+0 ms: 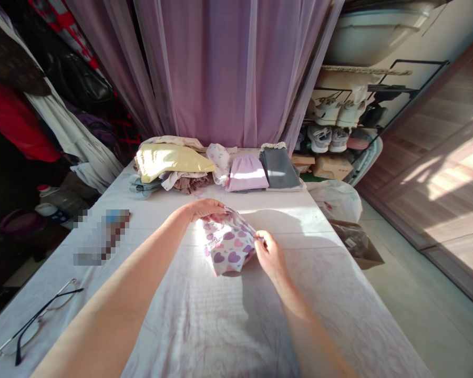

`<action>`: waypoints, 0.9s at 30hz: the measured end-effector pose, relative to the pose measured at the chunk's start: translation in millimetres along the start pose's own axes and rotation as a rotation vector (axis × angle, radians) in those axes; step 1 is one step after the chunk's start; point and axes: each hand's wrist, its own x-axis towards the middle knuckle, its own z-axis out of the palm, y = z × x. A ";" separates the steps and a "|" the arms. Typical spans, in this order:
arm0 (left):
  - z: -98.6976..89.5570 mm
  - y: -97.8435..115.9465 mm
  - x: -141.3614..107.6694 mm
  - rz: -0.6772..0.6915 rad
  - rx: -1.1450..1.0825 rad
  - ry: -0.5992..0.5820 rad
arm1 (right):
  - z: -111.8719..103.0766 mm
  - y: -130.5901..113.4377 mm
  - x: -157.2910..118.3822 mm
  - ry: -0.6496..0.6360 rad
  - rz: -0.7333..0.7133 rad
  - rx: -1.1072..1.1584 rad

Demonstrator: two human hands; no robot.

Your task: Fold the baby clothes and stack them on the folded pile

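Note:
A small white cloth garment (228, 247) with purple and pink hearts hangs between my hands, low over the middle of the covered table (189, 325). My left hand (208, 208) is closed on its upper left edge. At the upper right edge, my right hand (268, 253) pinches the fabric between thumb and fingers. Beyond them, along the far side, lie a yellow folded cloth (169, 160) on a pile, a white patterned piece (219, 163), a lilac folded garment (247, 173) and a dark grey folded one (279, 165).
Glasses (39, 315) lie at the table's left front, with a pixelated item (102, 236) behind them. A purple curtain (220, 68) hangs behind the table. Clothes hang at the left. Shoes (327, 111) stand on a rack at the right, above boxes and a plastic bag (337, 199).

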 end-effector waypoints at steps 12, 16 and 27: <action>79.9 -62.2 -31.1 0.498 0.752 0.486 | 6.4 -28.1 -5.9 0.024 -0.654 -0.450; 97.7 -77.1 -30.2 0.479 0.875 0.493 | 13.4 -24.0 -5.0 -0.172 -0.567 -0.618; 93.5 -79.8 -22.7 0.541 0.810 0.550 | 19.3 12.6 -1.9 -0.130 -0.518 -0.597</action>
